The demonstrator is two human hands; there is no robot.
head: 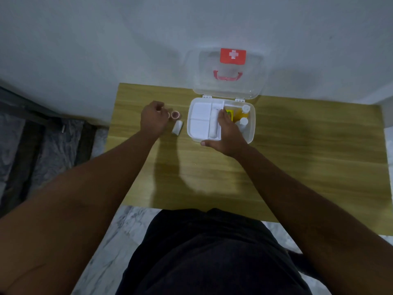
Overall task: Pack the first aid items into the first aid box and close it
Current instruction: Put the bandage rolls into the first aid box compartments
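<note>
The clear first aid box point(252, 126) stands open on the wooden table point(297, 167), its lid point(251, 86) with the red cross label leaning back against the wall. A white tray point(200, 119) fills the box's left half. Two white-capped bottles point(245, 109) and a yellow item point(230, 113) lie in the right half. My right hand point(228, 135) spans the tray's right side, fingers inside the box and thumb at the front edge. My left hand point(153, 119) pinches a small pink tape roll point(169, 115). A second pink roll point(175, 114) and a white bandage roll point(177, 128) lie beside it.
The table stands against a pale wall, with bare wood on its right and front parts. A dark patterned floor and a black frame lie off the table's left edge. My dark clothing fills the bottom middle of the view.
</note>
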